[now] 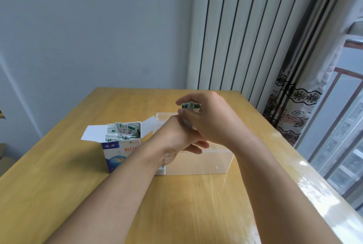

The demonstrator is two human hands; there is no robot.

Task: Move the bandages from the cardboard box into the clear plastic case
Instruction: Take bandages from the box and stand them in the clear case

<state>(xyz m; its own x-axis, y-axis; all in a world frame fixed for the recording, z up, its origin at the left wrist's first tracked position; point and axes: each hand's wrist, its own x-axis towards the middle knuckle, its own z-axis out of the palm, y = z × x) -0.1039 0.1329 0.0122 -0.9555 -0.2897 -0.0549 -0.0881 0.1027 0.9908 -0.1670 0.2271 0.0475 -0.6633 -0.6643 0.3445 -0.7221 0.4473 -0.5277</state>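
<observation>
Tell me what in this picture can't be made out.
All from the head view:
- The floor of the clear plastic case: both forearms cross over it, so any bandages inside are hidden.
- The left hand: its fingertips sit behind the right hand.
- The bundle of white-and-green wrapped bandages: fingers cover most, count unclear.
- The blue-and-white cardboard box: its red lettering is cut off by the left forearm.

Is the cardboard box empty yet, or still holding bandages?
Not empty. The cardboard box stands with flaps open, and bandages still fill it to the top.
</observation>
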